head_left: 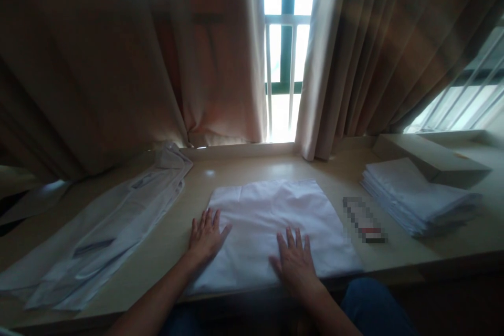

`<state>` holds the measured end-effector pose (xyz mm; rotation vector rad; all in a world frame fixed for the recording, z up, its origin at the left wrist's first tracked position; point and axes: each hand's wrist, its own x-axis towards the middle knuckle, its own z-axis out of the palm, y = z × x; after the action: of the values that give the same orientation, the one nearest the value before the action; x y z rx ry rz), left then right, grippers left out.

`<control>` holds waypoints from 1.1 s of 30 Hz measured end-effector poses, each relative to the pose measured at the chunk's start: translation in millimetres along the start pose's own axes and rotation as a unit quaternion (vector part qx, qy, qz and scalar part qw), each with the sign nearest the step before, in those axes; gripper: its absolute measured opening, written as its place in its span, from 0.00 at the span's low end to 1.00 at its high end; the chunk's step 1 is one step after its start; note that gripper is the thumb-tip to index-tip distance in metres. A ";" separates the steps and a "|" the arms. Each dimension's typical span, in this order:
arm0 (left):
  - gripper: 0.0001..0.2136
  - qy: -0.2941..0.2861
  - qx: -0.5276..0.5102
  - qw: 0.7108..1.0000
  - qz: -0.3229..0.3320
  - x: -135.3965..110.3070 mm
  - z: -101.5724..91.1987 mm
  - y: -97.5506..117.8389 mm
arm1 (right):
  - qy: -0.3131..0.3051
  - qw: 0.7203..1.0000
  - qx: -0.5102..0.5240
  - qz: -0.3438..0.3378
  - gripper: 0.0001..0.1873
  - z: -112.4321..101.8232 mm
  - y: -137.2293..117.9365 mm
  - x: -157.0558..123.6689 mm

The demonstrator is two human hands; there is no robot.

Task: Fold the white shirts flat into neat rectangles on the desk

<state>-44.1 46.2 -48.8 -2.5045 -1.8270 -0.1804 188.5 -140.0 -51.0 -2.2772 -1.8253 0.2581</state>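
Note:
A white cloth point(260, 210), folded into a broad rectangle with soft wrinkles, lies on the table in front of me. On its left edge rests my left hand point(207, 233), flat with the fingers spread. My right hand point(294, 257) lies palm down on the lower right part of the same cloth, fingers stretched out and apart. Neither hand grips anything. What kind of cloth item it is cannot be made out.
At the right is a stack of folded white cloths point(417, 199), with a pale box point(433, 155) behind it. A pixelated object point(364, 220) lies between stack and cloth. Clear plastic bags point(118, 220) spread along the left. Curtains point(220, 63) hang behind the table point(157, 252).

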 end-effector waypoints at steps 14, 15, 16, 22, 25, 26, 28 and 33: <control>0.32 0.007 -0.038 0.996 0.083 0.9 12.3 82.1 | -0.026 0.999 -0.024 -0.014 0.37 -21.8 52.6 151.5; 0.32 0.006 -0.037 0.996 0.082 0.7 11.7 81.0 | -0.026 0.999 -0.031 0.008 0.36 -22.3 63.5 158.3; 0.33 0.005 -0.036 0.996 0.079 0.7 11.1 80.2 | -0.021 0.999 -0.038 0.033 0.37 -22.5 74.7 163.5; 0.36 0.017 -0.036 0.999 0.013 7.5 13.4 79.9 | 0.029 0.991 -0.051 0.123 0.40 -22.6 132.8 171.2; 0.36 0.016 -0.042 0.999 -0.022 12.8 16.0 76.9 | 0.031 0.988 -0.057 0.141 0.39 -22.5 143.4 170.2; 0.36 0.015 -0.044 0.999 -0.029 14.3 16.8 74.2 | 0.030 0.987 -0.060 0.146 0.39 -22.1 144.4 170.2; 0.36 0.013 -0.044 0.998 -0.032 16.3 18.5 65.4 | 0.031 0.985 -0.067 0.154 0.38 -20.7 144.5 170.9; 0.36 0.012 -0.027 0.999 -0.019 15.6 22.6 32.2 | 0.052 0.986 -0.061 0.147 0.39 -16.4 145.8 171.9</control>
<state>-7.1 53.3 -68.2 -2.4925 -1.8864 -0.2634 367.2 -3.7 -75.6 -2.5902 -1.4910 0.0721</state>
